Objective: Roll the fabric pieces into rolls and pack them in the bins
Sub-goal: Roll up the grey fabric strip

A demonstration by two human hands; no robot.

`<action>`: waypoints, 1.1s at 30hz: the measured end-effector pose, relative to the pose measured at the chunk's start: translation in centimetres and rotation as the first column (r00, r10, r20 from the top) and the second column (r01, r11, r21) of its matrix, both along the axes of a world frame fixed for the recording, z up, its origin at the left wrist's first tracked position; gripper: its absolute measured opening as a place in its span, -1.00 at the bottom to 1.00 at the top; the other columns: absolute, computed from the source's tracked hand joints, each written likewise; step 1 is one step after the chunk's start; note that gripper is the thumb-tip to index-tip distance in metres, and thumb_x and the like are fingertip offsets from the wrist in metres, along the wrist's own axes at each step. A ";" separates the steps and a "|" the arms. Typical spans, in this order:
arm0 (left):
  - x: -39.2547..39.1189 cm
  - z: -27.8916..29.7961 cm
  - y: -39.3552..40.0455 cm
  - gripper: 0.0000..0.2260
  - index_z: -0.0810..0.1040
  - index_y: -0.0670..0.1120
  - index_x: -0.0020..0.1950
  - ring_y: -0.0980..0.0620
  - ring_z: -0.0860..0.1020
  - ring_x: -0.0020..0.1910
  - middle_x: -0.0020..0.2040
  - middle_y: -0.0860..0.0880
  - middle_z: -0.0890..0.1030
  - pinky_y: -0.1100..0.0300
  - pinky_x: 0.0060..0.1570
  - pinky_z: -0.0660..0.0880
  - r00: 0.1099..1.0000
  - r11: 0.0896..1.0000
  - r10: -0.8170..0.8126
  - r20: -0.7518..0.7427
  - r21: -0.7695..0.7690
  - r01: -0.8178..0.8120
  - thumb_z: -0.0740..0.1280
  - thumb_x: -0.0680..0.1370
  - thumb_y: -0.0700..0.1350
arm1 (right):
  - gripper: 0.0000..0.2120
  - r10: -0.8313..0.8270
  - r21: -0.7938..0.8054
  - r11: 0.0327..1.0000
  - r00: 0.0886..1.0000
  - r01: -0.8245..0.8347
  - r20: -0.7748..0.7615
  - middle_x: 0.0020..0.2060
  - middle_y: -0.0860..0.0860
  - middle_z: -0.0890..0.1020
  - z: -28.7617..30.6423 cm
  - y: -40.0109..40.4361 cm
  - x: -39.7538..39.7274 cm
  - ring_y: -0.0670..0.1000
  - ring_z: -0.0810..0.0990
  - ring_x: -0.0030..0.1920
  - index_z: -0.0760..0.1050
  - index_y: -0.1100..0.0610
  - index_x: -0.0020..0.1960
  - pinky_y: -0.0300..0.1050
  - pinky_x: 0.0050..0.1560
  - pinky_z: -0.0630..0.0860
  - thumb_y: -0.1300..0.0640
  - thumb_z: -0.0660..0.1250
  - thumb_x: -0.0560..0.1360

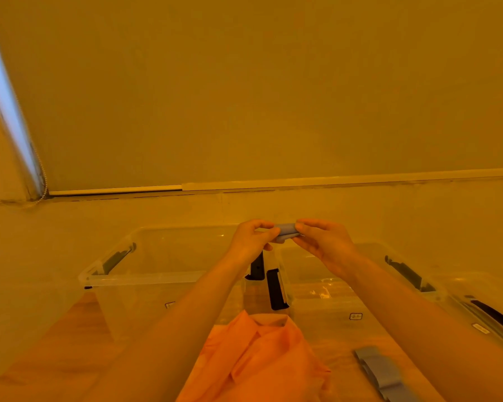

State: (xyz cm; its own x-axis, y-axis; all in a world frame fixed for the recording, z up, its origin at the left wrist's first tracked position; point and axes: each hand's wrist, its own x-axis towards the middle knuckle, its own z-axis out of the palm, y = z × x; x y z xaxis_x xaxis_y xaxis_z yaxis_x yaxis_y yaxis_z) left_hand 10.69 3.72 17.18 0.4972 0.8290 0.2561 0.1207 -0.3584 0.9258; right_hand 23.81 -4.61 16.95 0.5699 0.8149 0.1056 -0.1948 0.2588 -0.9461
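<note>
In the head view, both hands are raised above the gap between 2 clear plastic bins, the left bin (145, 274) and the right bin (343, 288), which stand side by side on the wooden table (79, 323). The left hand (249, 242) and the right hand (323, 242) each pinch an end of a small grey fabric roll (286, 231) between thumb and fingertips. The roll looks light, soft and springy, so it will likely loosen if either pinch relaxes; holding it across the wound layers at both ends seems the safest grip. Nearer the person lie a crumpled orange shirt (262, 361) (collar towards the bins) and a flat grey fabric strip (384, 372), both limp and best gathered from an edge. Whether either bin already holds rolls is hard to tell.
</note>
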 end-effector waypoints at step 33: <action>23.9 -15.1 10.2 -0.76 0.54 -0.05 -0.42 -0.08 0.63 -0.21 -0.25 -0.17 0.64 0.01 -0.10 0.58 0.822 0.993 0.017 -0.569 -0.084 -0.079 0.39 0.46 -0.11 | -0.74 -0.068 -0.621 0.747 0.955 0.240 0.287 -0.45 0.15 0.47 -12.3 10.1 22.1 0.04 0.46 -0.44 0.40 0.23 -0.36 -0.18 -0.51 0.44 0.41 0.41 0.40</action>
